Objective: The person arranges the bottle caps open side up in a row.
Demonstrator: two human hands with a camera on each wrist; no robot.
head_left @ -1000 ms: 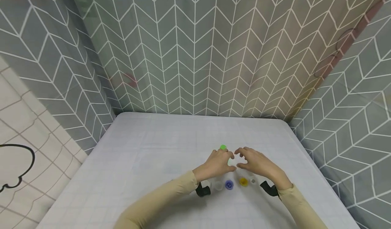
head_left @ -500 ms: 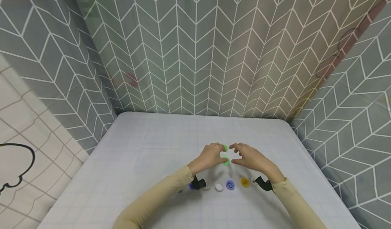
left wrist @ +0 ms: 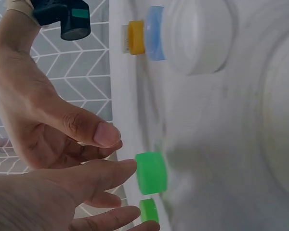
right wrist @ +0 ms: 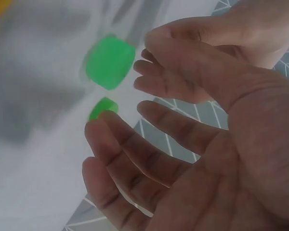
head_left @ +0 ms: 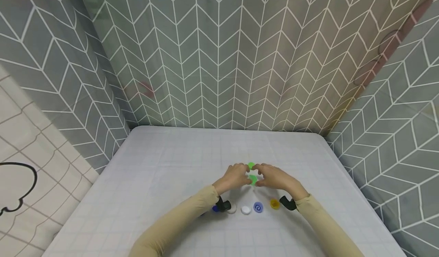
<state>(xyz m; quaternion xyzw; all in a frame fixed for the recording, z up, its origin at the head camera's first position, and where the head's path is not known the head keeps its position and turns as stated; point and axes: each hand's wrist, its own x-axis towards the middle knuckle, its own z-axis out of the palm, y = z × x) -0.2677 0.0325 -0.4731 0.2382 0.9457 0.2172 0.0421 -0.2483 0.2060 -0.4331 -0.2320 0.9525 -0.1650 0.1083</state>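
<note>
Two small bright green caps stand on the white table between my hands in the head view, a nearer cap (head_left: 253, 179) and a farther cap (head_left: 251, 165). My left hand (head_left: 233, 178) hovers just left of them with loosely bent fingers, gripping nothing. From the right, my right hand (head_left: 276, 177) faces it, its fingers also spread and bare. In the left wrist view the left fingertips overlap the edges of the nearer cap (left wrist: 151, 173) and the farther cap (left wrist: 149, 211); contact cannot be told. In the right wrist view, right fingertips partly cover the farther cap (right wrist: 104, 108).
Nearer to me lies a row: a dark blue piece (head_left: 215, 208), a white cap (head_left: 232, 209), another white cap (head_left: 245, 210), a blue cap (head_left: 258, 207) and a yellow cap (head_left: 274, 204). Black wrist cameras hang under both wrists. Patterned curtains (head_left: 219, 58) surround the table (head_left: 171, 154).
My left hand has shifted left, baring the nearer green cap. The right hand has moved left, closer to the green caps. The caps look unmoved.
</note>
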